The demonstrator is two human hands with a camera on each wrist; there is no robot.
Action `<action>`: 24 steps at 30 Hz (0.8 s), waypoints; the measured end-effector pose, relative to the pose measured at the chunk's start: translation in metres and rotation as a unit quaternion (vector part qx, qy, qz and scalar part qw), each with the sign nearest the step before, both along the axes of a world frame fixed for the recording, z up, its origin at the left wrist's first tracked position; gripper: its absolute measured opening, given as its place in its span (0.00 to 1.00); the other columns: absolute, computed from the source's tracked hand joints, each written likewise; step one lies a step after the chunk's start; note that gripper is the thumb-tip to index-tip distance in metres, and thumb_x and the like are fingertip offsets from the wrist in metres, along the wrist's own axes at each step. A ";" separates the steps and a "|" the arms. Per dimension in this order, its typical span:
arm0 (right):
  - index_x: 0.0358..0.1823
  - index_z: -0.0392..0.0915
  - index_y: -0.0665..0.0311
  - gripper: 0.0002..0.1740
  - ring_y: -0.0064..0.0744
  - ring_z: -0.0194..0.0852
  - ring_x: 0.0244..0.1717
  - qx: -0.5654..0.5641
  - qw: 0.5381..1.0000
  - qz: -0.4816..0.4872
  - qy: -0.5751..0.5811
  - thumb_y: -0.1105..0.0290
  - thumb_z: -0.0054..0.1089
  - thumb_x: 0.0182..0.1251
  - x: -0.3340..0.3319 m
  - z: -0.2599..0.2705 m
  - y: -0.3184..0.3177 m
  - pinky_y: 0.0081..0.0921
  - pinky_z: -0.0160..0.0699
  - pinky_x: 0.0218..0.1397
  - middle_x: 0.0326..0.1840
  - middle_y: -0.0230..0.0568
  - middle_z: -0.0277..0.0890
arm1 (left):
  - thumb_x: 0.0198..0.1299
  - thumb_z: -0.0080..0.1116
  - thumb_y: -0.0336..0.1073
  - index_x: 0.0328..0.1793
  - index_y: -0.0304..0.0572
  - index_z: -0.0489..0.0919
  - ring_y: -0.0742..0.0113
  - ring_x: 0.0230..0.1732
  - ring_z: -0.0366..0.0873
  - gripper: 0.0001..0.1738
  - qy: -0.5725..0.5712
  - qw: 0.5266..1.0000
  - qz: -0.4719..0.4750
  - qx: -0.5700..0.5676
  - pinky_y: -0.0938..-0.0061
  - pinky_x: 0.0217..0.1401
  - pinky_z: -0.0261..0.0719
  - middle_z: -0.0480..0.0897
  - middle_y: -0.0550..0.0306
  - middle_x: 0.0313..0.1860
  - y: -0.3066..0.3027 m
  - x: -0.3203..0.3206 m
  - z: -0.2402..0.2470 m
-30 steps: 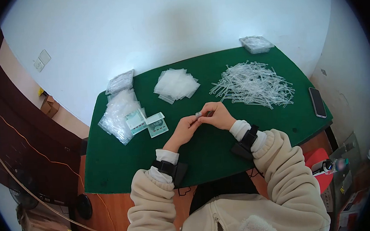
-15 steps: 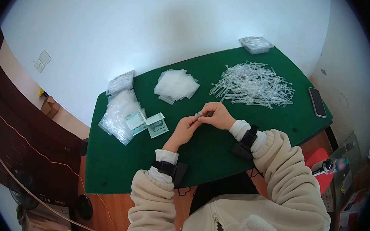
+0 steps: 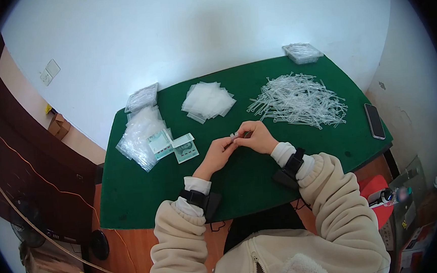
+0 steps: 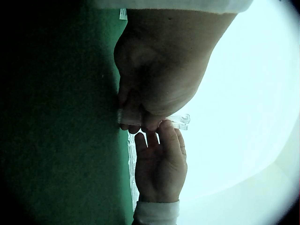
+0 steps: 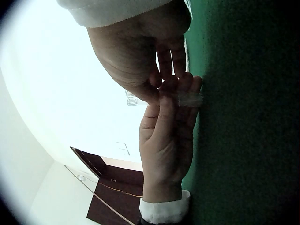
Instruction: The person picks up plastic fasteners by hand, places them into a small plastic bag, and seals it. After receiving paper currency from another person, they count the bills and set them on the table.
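Before my chest, my left hand (image 3: pixel 216 156) and right hand (image 3: pixel 259 137) meet over the green table. Between thumb and fingers the left hand pinches a small clear plastic bundle (image 3: pixel 233 135). The right fingertips grip the same bundle near its upper end. In the left wrist view, the bundle (image 4: pixel 183 121) shows clear ends standing out above the fingers and a filmy sleeve-like part below. The right wrist view has its lower part (image 5: pixel 191 100) lying across the left fingers. Its middle is hidden by both hands. Beyond the right hand lies a pile of clear loop-ended sticks (image 3: pixel 299 101).
Frosted little bags (image 3: pixel 208 101) form a heap at the back middle. More clear bags (image 3: pixel 141 139) lie at the left, with green banknotes (image 3: pixel 185 149) partly over them. Filled clear boxes stand at the back left (image 3: pixel 142 97) and back right (image 3: pixel 303 53). A phone (image 3: pixel 374 121) lies near the right edge.
The bundle between the fingertips has tilted and shifted very slightly. Both hands and arms keep almost the same place, and the things on the table have not moved.
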State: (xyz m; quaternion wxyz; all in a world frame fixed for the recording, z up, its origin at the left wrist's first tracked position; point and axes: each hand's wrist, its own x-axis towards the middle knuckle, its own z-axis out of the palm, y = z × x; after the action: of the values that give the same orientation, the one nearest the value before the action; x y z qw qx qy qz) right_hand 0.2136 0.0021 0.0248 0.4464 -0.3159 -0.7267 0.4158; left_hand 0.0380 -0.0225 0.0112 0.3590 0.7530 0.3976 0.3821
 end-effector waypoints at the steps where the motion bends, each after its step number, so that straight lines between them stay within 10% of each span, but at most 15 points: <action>1: 0.23 0.77 0.68 0.09 0.21 0.71 0.25 -0.004 1.000 -0.003 0.008 0.71 0.67 0.44 -0.001 0.000 0.000 0.19 0.71 0.30 0.23 0.35 0.74 | 0.60 0.51 0.33 0.35 0.30 0.73 0.78 0.24 0.60 0.10 0.000 1.000 0.000 0.000 0.79 0.27 0.63 0.68 0.62 0.20 0.001 -0.001 0.000; 18: 0.30 0.78 0.66 0.11 0.27 0.74 0.27 -0.042 0.997 0.061 0.002 0.67 0.65 0.50 -0.023 0.018 0.034 0.21 0.73 0.32 0.28 0.38 0.76 | 0.60 0.51 0.32 0.40 0.32 0.76 0.71 0.33 0.76 0.09 -0.118 0.988 0.095 -0.016 0.78 0.38 0.73 0.80 0.55 0.32 0.010 -0.011 -0.006; 21: 0.40 0.77 0.64 0.17 0.39 0.75 0.41 0.099 0.984 0.003 -0.149 0.58 0.59 0.55 -0.048 0.018 0.082 0.32 0.71 0.47 0.36 0.45 0.77 | 0.61 0.50 0.32 0.41 0.31 0.76 0.71 0.35 0.76 0.10 -0.196 0.970 0.146 -0.017 0.78 0.40 0.74 0.80 0.55 0.34 0.019 -0.032 0.001; 24: 0.48 0.72 0.63 0.26 0.48 0.65 0.55 0.433 0.836 -0.082 -0.326 0.50 0.52 0.58 -0.080 0.005 0.104 0.43 0.57 0.61 0.45 0.50 0.74 | 0.63 0.48 0.32 0.44 0.31 0.75 0.68 0.39 0.77 0.11 -0.423 0.881 0.206 -0.054 0.78 0.44 0.75 0.79 0.53 0.39 0.022 -0.050 0.008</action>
State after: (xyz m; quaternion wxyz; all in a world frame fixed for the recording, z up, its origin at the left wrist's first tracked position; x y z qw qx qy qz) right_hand 0.1335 0.1062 0.0303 0.3069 -0.2662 -0.9075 -0.1068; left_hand -0.0115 -0.0003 0.0194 0.4461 0.4001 0.3743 0.7077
